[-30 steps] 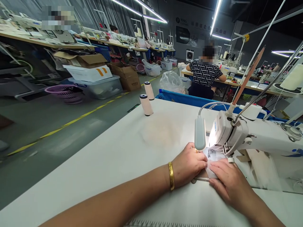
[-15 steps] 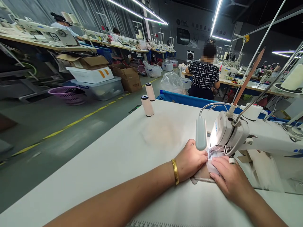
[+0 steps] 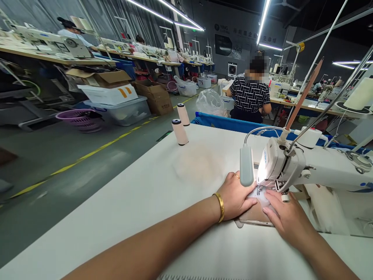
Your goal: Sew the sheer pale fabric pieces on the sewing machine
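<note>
A small piece of thin white fabric (image 3: 263, 200) lies under the needle area of a white sewing machine (image 3: 287, 161), lit by its lamp. My left hand (image 3: 235, 196), a gold bangle at the wrist, rests on the left side of the fabric. Its fingers stretch toward the presser foot (image 3: 258, 189) with the thumb apart; the lamp head (image 3: 246, 165) covers some fingertips. On the fabric's right side lies my right hand (image 3: 287, 216), fingers extended and thumb spread, close beside the foot. Beneath both is a brownish plate (image 3: 253, 215) with a pale front edge.
Two pale pink thread cones (image 3: 180, 132) stand at the table's far left edge. A ruler strip (image 3: 198, 277) runs along the near edge. Behind the table hangs a blue cloth trough (image 3: 221, 121). A person in a patterned top (image 3: 250, 93) sits beyond it, facing away.
My left hand has flattened, its thumb now spread and lower beside the fabric. My right hand has shifted slightly right. More of the brownish plate shows between them. The view has tilted slightly.
</note>
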Demonstrator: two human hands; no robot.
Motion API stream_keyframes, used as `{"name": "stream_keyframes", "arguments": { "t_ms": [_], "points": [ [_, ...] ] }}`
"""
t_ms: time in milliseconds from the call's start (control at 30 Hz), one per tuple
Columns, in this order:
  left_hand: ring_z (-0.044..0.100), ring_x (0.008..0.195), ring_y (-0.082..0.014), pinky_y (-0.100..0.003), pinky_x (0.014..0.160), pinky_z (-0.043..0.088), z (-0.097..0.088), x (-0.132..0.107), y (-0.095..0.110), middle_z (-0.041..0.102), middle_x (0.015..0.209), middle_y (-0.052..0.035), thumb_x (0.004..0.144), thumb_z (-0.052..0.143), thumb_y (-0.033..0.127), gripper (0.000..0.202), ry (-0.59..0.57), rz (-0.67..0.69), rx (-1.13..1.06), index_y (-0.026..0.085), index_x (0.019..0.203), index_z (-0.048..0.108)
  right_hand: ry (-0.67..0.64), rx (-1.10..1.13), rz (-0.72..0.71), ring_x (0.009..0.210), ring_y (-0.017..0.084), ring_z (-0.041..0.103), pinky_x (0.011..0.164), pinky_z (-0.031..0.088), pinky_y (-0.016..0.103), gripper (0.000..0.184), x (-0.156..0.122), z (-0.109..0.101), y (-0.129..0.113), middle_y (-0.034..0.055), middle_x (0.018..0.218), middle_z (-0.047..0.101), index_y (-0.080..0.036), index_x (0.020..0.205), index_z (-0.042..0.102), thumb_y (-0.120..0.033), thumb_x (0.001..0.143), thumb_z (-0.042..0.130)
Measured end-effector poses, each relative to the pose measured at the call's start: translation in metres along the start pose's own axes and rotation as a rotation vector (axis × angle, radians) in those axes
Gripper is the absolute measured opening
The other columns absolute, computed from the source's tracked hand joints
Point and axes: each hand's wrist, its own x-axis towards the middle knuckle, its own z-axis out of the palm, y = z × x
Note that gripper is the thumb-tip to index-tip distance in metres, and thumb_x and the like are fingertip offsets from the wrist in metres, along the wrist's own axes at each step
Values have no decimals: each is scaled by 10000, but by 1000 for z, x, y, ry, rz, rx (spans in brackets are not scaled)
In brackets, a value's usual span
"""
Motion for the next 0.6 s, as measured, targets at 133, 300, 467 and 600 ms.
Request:
{"name": "stream_keyframes", "arguments": {
  "t_ms": [133,300,467,600],
  "points": [
    [567,890,-291,-444,812,460,-14,-7,15,635,922,-104,882,700,391,275,43,37,80,179,736,602,78,19,-9,1077,324,656,892,581,496,279,-2,-7,2,123,1164,738,-235,1250,691,-262,1047,501],
    [601,853,-229,-427,852,427,-24,-23,29,671,924,-42,856,733,325,243,1,175,-79,183,725,587,74,125,-160,1170,304,637,960,564,480,351,-4,-8,-7,120,1280,706,-210,1362,594,-150,1041,465],
    [591,784,-195,-393,811,423,-23,-26,27,673,898,-9,869,742,305,177,-35,208,-144,207,863,595,-81,190,-162,1013,275,656,786,569,406,317,1,-9,-14,97,1102,719,-234,1205,642,-92,1000,446],
    [592,770,-201,-382,782,434,-20,-25,26,659,863,-27,905,685,261,89,-2,199,-141,200,886,624,-111,165,-158,916,266,630,715,523,379,293,0,-10,-11,86,995,695,-218,1076,652,-46,952,449]
  ]
}}
